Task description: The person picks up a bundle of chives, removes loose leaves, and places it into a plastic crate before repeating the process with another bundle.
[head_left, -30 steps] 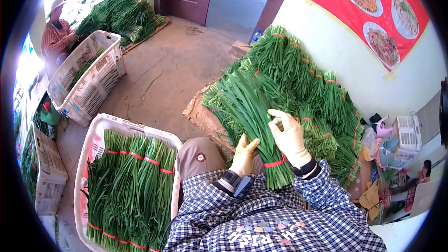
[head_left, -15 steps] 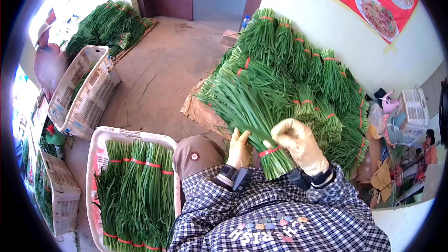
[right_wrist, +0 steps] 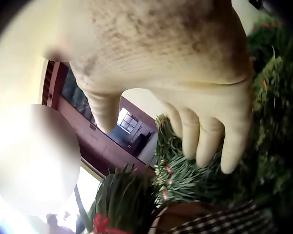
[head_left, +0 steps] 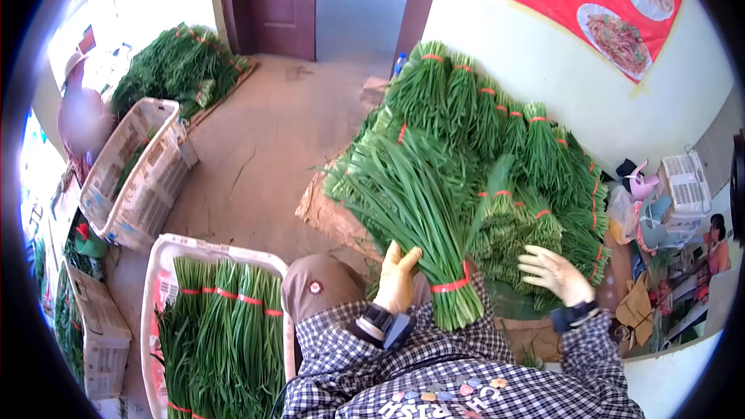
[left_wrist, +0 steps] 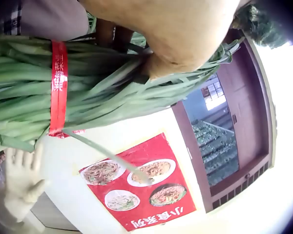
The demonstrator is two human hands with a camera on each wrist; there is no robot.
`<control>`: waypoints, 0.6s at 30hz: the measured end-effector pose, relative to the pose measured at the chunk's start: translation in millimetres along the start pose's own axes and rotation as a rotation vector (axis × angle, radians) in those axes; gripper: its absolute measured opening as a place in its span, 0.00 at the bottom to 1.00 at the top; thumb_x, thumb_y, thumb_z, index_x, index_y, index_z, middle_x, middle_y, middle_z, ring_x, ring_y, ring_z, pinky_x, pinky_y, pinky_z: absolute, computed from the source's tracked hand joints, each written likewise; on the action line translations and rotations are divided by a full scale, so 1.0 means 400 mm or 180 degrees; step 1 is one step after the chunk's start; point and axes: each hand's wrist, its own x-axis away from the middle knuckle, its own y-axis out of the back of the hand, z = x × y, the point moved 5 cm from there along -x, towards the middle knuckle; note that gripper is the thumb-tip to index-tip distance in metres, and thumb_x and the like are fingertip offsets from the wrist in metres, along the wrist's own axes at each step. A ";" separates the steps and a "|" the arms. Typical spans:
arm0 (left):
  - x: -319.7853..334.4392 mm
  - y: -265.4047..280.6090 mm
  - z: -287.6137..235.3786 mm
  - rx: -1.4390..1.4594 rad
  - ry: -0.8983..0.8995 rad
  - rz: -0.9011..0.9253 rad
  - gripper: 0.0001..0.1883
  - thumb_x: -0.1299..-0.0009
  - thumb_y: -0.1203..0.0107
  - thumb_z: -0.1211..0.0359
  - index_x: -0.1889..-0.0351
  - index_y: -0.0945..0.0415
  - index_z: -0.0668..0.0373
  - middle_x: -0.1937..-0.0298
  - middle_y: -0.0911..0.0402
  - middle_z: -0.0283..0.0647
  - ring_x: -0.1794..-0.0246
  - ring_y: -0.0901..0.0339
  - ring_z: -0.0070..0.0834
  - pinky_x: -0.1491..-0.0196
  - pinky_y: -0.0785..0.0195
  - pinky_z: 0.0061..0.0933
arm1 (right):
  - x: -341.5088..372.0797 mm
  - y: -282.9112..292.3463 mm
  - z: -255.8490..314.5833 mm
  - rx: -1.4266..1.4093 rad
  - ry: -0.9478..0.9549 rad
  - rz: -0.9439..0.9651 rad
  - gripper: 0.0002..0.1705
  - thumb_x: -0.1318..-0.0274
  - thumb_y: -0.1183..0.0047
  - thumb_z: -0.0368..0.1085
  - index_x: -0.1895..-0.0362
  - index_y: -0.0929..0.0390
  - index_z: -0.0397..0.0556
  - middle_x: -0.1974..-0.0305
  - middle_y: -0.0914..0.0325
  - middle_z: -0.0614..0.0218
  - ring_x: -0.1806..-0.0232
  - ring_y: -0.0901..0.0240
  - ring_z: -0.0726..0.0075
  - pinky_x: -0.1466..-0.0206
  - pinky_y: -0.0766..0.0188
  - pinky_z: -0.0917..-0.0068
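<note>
My gloved left hand point(head_left: 397, 278) grips a bunch of garlic chives point(head_left: 411, 213) above its red tape point(head_left: 450, 286). The leaves fan up and to the left, the pale cut stems toward my lap. In the left wrist view, one loose leaf point(left_wrist: 110, 155) sticks out beside the tape. My gloved right hand point(head_left: 557, 273) is held apart, right of the bunch, its fingers spread and holding nothing. The right wrist view shows that hand's fingers point(right_wrist: 210, 139) hanging down, with the bunch's stem end point(right_wrist: 127, 197) below them.
A crate point(head_left: 153, 318) of taped bunches stands at my left. Piled bunches point(head_left: 473, 120) lean against the wall ahead, on brown sheeting point(head_left: 335, 213). Another crate point(head_left: 167, 167) stands farther left near a seated person point(head_left: 81, 120). A brown doorway is at the back.
My right hand has left the bunch's taped end and moved right, its curled fingers now spread. The left hand keeps hold of the bunch, which stands more upright now.
</note>
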 end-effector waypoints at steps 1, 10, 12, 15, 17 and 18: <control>0.003 -0.017 -0.002 -0.0033 -0.0099 0.0202 0.25 0.22 0.46 0.74 0.27 0.32 0.58 0.33 0.21 0.37 0.34 0.25 0.31 0.30 0.34 0.36 | -0.050 -0.021 -0.012 -0.0377 0.0207 0.0157 0.54 0.33 0.40 0.62 0.20 0.46 0.39 0.25 0.35 0.43 0.23 0.37 0.44 0.22 0.38 0.46; 0.038 -0.112 -0.108 -0.0864 -0.0034 0.0272 0.36 0.24 0.37 0.68 0.22 0.42 0.61 0.29 0.26 0.43 0.32 0.27 0.31 0.31 0.32 0.34 | -0.313 -0.377 0.174 -0.0361 0.1172 0.0135 0.36 0.41 0.27 0.43 0.36 0.27 0.38 0.44 0.16 0.62 0.44 0.19 0.65 0.36 0.24 0.66; 0.022 -0.090 -0.129 -0.0709 0.0133 0.0105 0.31 0.27 0.32 0.66 0.29 0.31 0.61 0.37 0.19 0.41 0.40 0.21 0.31 0.38 0.25 0.35 | -0.315 -0.397 0.170 -0.0279 0.1209 0.0211 0.37 0.42 0.26 0.42 0.35 0.27 0.38 0.44 0.16 0.62 0.45 0.19 0.66 0.36 0.24 0.66; 0.021 -0.045 -0.123 -0.0418 0.0235 -0.0093 0.24 0.27 0.32 0.65 0.36 0.23 0.61 0.43 0.15 0.39 0.46 0.18 0.31 0.42 0.22 0.37 | -0.294 -0.343 0.156 -0.0024 0.1087 -0.0360 0.25 0.41 0.28 0.36 0.41 0.20 0.42 0.51 0.13 0.66 0.53 0.17 0.70 0.39 0.22 0.72; 0.021 -0.010 -0.109 0.0083 0.0316 -0.0013 0.23 0.27 0.33 0.65 0.36 0.24 0.61 0.43 0.15 0.38 0.46 0.18 0.32 0.42 0.21 0.38 | -0.280 -0.315 0.135 -0.0166 0.1154 -0.0423 0.21 0.40 0.29 0.36 0.45 0.17 0.43 0.53 0.12 0.66 0.54 0.17 0.71 0.41 0.21 0.73; 0.019 0.009 -0.103 0.0094 0.0348 -0.0008 0.23 0.26 0.34 0.64 0.36 0.24 0.60 0.43 0.16 0.38 0.46 0.17 0.33 0.41 0.22 0.39 | -0.271 -0.308 0.132 -0.0222 0.1217 -0.0436 0.20 0.40 0.29 0.37 0.46 0.17 0.44 0.54 0.12 0.67 0.55 0.17 0.71 0.43 0.21 0.72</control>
